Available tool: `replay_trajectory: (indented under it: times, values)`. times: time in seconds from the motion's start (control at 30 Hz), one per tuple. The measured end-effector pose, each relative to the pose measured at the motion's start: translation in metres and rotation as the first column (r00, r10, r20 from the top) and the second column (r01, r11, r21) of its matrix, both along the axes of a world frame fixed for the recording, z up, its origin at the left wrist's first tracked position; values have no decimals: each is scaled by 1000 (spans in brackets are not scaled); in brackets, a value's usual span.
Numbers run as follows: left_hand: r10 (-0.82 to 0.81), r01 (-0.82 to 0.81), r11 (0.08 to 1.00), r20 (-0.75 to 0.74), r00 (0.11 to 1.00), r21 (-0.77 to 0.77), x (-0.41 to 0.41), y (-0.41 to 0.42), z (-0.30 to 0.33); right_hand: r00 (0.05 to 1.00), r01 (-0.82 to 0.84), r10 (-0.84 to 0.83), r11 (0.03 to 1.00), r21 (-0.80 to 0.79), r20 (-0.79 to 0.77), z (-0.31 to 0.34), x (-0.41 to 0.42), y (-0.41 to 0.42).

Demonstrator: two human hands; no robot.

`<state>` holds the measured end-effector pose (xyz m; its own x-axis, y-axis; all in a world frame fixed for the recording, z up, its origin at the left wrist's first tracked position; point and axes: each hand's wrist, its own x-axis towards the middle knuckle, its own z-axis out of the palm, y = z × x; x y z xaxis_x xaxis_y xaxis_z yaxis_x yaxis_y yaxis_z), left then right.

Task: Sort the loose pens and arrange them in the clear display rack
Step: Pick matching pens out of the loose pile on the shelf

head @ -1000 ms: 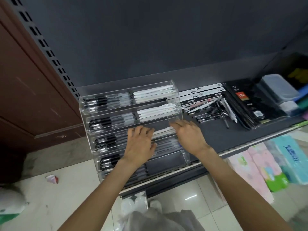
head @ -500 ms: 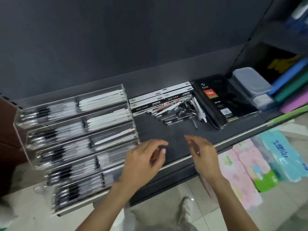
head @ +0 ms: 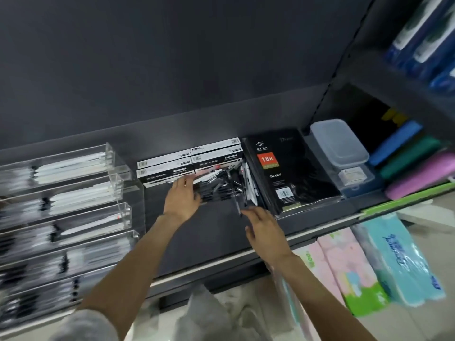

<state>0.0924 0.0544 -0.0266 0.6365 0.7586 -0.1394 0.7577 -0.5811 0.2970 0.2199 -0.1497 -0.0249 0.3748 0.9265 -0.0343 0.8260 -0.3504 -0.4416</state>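
Both hands are working over the dark shelf (head: 216, 237), held apart. Leftmost, the clear display rack (head: 73, 193) is sitting part-filled, its tiers stepped so pens show. Beside it, the left hand (head: 181, 200) is reaching onto the loose pens (head: 221, 185), fingers extended, gripping nothing clearly. Rightward, the right hand (head: 262, 230) is hovering relaxed beside the diary (head: 290, 168).

Both bare forearms extend forward toward 12 o'clock. Left hand (head: 181, 202) lies palm down, fingers straight and spread toward 1 o'clock. Right hand (head: 264, 229) lies lower, at 4 o'clock from the left, palm down, fingers loosely extended toward 11 o'clock. Motion blur obscures fingertip contact.
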Motion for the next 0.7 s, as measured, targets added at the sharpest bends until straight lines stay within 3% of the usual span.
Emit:
replay_trajectory:
  times: [0.13,0.37,0.5,0.7]
  values:
    - [-30,40,997,-155,987,59,6,13,-15,992,-82,83,996,-16,93,-14,5,26]
    - [-89,122,982,-219,972,141,9,34,-27,964,-162,179,982,-98,196,-31,2,59]
    - [-112,133,989,-274,955,60,18,38,-21,937,-176,212,973,-149,277,-42,-4,63]
    - [-199,177,980,-342,918,-96,26,46,-14,922,-149,175,984,-100,344,-52,-7,62]
